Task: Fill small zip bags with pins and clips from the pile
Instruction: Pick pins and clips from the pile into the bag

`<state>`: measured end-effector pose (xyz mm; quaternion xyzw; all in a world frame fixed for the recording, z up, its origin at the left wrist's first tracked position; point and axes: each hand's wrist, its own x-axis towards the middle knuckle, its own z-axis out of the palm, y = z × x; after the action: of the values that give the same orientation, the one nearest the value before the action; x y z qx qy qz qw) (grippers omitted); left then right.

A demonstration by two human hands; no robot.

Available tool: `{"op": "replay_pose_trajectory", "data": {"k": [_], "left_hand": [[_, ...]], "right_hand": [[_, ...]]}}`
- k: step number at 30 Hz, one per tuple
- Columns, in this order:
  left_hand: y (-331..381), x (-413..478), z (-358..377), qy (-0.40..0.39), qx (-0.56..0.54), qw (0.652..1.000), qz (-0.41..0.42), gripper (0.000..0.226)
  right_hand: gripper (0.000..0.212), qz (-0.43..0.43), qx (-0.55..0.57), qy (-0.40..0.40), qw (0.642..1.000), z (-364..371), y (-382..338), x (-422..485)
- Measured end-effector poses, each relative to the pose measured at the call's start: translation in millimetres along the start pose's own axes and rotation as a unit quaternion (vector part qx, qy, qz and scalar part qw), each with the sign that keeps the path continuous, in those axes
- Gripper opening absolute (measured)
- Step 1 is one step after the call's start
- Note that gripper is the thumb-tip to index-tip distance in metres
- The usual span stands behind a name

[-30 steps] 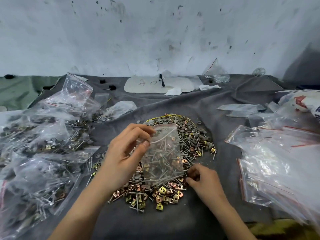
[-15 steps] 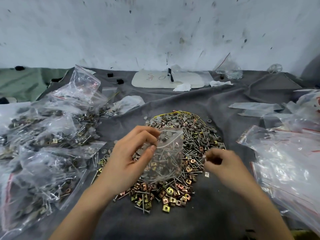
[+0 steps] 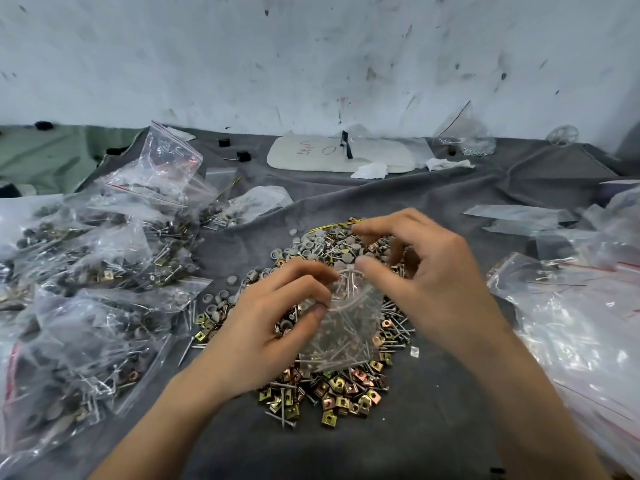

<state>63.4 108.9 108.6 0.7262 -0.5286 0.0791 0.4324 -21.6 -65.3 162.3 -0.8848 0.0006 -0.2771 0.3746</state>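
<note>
**Bench check: bag held open over pile**

Far left, crinkled clear filled bags (image 3: pixel 104 271) lie heaped on the grey cloth bench (image 3: pixel 346 452). The left hand (image 3: pixel 273 327) has its grip pinched on the mouth edge of a small clear zip bag (image 3: pixel 346 327) holding thin steel pins, over the pile (image 3: pixel 343 396) of square brassy clips, pins and round grey caps. The right hand (image 3: pixel 433 285) arches above the bag mouth, fingers curved; I cannot tell whether its grip holds anything. Flat empty bags (image 3: pixel 571 323) lie right.

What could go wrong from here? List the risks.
1. The left hand pinches the bag only at its mouth; if it slips, the pins inside may spill onto the pile.
2. The right hand is over that narrow mouth; dropped pieces could miss.
3. Sharp pins might pierce the thin plastic.
</note>
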Motion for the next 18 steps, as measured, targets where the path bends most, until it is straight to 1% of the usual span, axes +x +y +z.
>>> {"op": "replay_pose_trajectory", "data": {"k": [2,6,8,9,10,11,12,14,15,16,18], "left_hand": [[-1.7,-1.1,-2.1,0.005,0.002,1.000,-0.004,0.015],[-3.4,-1.2,-4.7,0.018,0.009,1.000,-0.009,0.017],[-4.4,-1.4,-5.6,0.026,0.011,1.000,-0.013,0.019],[-5.0,-1.7,-6.0,0.030,0.011,0.999,-0.014,0.019],[-6.0,-2.0,-6.6,0.034,0.010,0.999,-0.016,0.019],[-7.0,-2.5,-7.1,0.039,0.009,0.999,-0.019,0.019],[-8.4,-2.9,-7.6,0.045,0.009,0.999,-0.021,0.019],[-11.1,-3.2,-8.7,0.056,0.013,0.998,-0.027,0.021],[-12.4,-2.9,-9.5,0.060,0.013,0.998,-0.029,0.021],[-13.3,-2.8,-10.4,0.063,0.012,0.997,-0.031,0.021],[-14.8,-3.0,-12.3,0.072,-0.004,0.997,-0.038,0.021]], "right_hand": [[0.024,0.012,0.039,0.046,0.998,-3.0,4.2,-2.3],[0.014,0.061,0.097,0.126,0.985,-5.1,21.3,-9.3],[0.012,0.098,0.096,0.134,0.982,0.4,35.9,-15.1],[0.011,0.123,0.082,0.124,0.981,4.6,45.0,-19.2],[0.011,0.156,0.060,0.098,0.981,9.9,53.8,-23.6],[0.012,0.191,0.032,0.050,0.980,16.6,62.1,-28.9],[0.013,0.222,0.008,-0.016,0.975,24.9,68.5,-35.0],[0.011,0.266,-0.023,-0.140,0.953,44.8,75.1,-49.0],[0.012,0.278,-0.033,-0.175,0.944,54.9,75.3,-55.9],[0.013,0.285,-0.043,-0.190,0.939,64.0,74.4,-61.6],[0.016,0.282,-0.091,-0.182,0.938,78.8,71.6,-68.2]]}}
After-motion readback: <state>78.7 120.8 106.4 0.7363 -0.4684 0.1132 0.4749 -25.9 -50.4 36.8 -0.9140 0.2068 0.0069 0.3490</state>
